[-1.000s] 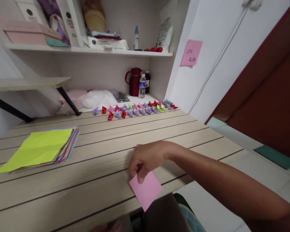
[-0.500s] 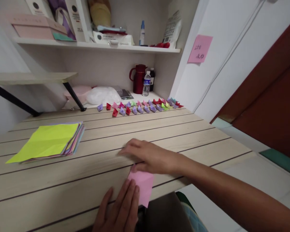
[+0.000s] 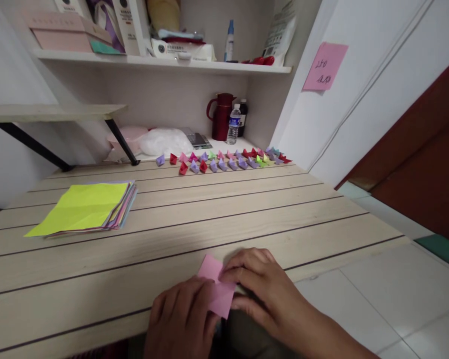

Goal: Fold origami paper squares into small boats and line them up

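A piece of pink paper, folded into a small shape with creases, lies at the table's front edge between my hands. My left hand grips its left side, fingers bent over the top and the thumb low at the near edge. On the right side, my right hand pinches the paper, its fingertips on the upper face and its thumb near the lower right edge. Parts of the paper are hidden under the fingers.
A stack of coloured paper, yellow on top, lies at the left. Several small folded paper boats stand in rows at the back. Behind them are a red jug and a water bottle. A small raised shelf stands back left.
My right hand has come down from the paper's top corner to its right side and now pinches it there. My left fingers have curled from flat to bent. The view has shifted slightly.
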`<control>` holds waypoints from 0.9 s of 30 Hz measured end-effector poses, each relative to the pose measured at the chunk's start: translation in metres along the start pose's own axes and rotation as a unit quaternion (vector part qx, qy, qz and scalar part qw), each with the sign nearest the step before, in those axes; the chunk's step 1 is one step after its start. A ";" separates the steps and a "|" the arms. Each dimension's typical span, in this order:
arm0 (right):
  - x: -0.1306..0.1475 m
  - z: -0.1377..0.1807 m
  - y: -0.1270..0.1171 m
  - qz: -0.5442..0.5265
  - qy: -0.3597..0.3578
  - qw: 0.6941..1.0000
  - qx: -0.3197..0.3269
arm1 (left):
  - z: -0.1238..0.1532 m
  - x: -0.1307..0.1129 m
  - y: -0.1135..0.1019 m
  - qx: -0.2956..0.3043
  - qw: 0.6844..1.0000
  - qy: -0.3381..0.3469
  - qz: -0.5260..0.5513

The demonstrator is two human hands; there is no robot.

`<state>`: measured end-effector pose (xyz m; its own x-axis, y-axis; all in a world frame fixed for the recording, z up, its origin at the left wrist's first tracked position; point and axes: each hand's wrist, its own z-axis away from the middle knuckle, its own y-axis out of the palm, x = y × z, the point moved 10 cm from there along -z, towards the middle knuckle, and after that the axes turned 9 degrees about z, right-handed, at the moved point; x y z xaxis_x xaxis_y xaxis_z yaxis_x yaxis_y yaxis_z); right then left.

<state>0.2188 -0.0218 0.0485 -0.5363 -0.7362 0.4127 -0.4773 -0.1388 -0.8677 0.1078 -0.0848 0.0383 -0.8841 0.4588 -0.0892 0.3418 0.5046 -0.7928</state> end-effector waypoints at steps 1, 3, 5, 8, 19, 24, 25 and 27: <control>-0.001 -0.002 -0.001 -0.007 0.005 1.000 0.000 | -0.001 0.001 0.000 0.009 1.000 -0.002 0.014; -0.002 -0.005 -0.002 -0.010 0.008 1.000 0.002 | -0.005 0.005 -0.001 0.022 0.999 -0.016 0.044; -0.003 -0.008 -0.003 -0.003 0.013 1.000 -0.002 | -0.009 0.010 -0.005 0.009 0.997 -0.042 0.066; -0.005 -0.011 -0.004 0.007 0.029 0.999 -0.016 | -0.015 0.017 -0.012 -0.030 0.991 -0.092 0.088; -0.013 -0.013 0.000 0.062 0.086 0.993 -0.044 | -0.017 0.013 -0.002 -0.041 0.995 -0.089 -0.017; -0.015 -0.019 0.002 0.081 0.105 0.990 -0.054 | -0.018 0.015 -0.004 -0.059 0.993 -0.095 -0.034; -0.015 -0.019 0.002 0.089 0.107 0.989 -0.057 | -0.018 0.014 -0.004 -0.056 0.993 -0.092 -0.037; -0.015 -0.020 0.002 0.111 0.110 0.986 -0.064 | -0.018 0.014 -0.001 -0.047 0.994 -0.086 -0.046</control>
<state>0.2121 0.0024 0.0460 -0.7693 -0.5750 0.2785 -0.4073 0.1057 -0.9071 0.1009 -0.0662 0.0490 -0.9517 0.2794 -0.1273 0.2781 0.6087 -0.7431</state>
